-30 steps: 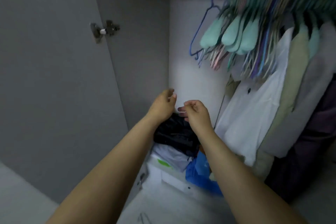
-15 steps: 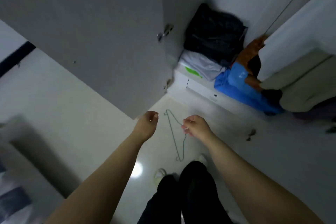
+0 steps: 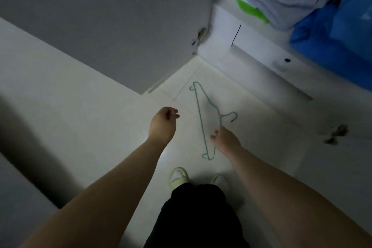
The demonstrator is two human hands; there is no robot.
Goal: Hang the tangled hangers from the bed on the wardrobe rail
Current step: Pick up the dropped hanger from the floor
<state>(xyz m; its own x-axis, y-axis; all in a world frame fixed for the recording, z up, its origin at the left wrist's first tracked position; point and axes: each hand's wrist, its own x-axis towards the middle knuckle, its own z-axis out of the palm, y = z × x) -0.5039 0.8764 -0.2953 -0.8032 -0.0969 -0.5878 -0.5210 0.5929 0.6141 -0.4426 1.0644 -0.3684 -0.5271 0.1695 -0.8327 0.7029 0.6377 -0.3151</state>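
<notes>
So there's one thin green wire hanger (image 3: 203, 119) lying flat on the pale tiled floor (image 3: 80, 106), centre of the frame, hook pointing toward the right. It's clearly not on the rail, and neither the rail nor the bed is in shot, so I'd say this one still needs picking up and hanging. No idea how many are left overall.

The right hand (image 3: 226, 140) is right over the hanger's lower arm, fingers curled down, but I can't tell if its grip has actually closed on the wire. The left hand (image 3: 163, 125) is loosely curled, holding nothing, just left of the hanger.

Further out: grey wardrobe door (image 3: 112, 16) fills the upper left, white drawer unit (image 3: 261, 46) with folded blue stuff (image 3: 332, 32) upper right, yellow-green slippers (image 3: 178, 176) at the bottom. Pretty dim room.
</notes>
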